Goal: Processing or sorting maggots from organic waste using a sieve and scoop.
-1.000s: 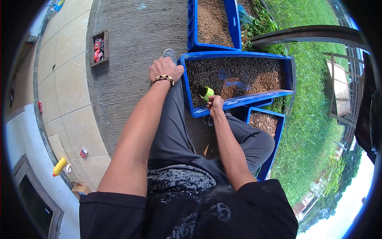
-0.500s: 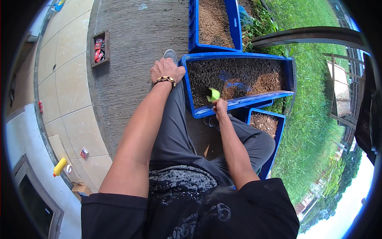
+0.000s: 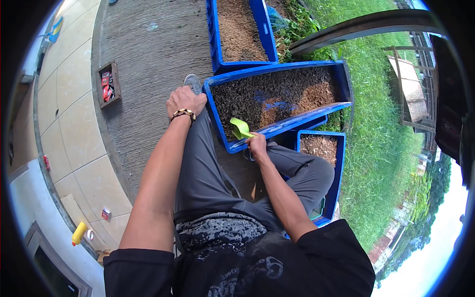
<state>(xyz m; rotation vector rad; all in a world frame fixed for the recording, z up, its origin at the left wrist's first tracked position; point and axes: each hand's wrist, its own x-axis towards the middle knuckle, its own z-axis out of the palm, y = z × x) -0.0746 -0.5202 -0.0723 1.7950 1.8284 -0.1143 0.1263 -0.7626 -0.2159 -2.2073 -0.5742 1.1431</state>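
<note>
A green scoop (image 3: 241, 128) is gripped in the right hand (image 3: 258, 145), the fingers closed round its handle at the near rim of a blue crate (image 3: 277, 129). The scoop's blade is held just over that rim, above the dark, crumbly fill (image 3: 277, 94) inside the crate (darker at the near left, browner toward the far right). The crate is tilted, its near long edge raised above the ground.

The left hand (image 3: 184, 101) is laid palm-down on the left knee, nothing being held; its fingers are bent loosely over the grey trousers (image 3: 203, 168). A beaded bracelet (image 3: 183, 114) is worn at that wrist. A grey shoe (image 3: 193, 83) is seen just beyond the hand, beside the crate's left corner.

A second blue crate (image 3: 240, 34), also filled with brown material, is set beyond the first, on a ribbed grey mat (image 3: 143, 64). A third, smaller one (image 3: 319, 148) is placed to the right of the right knee. A small wooden box (image 3: 108, 85) with red contents lies on the mat, well to the left. On the tiled floor (image 3: 64, 128) farther left, a yellow bottle (image 3: 78, 233) is lying. Grass (image 3: 381, 148) is spread along the right side.
</note>
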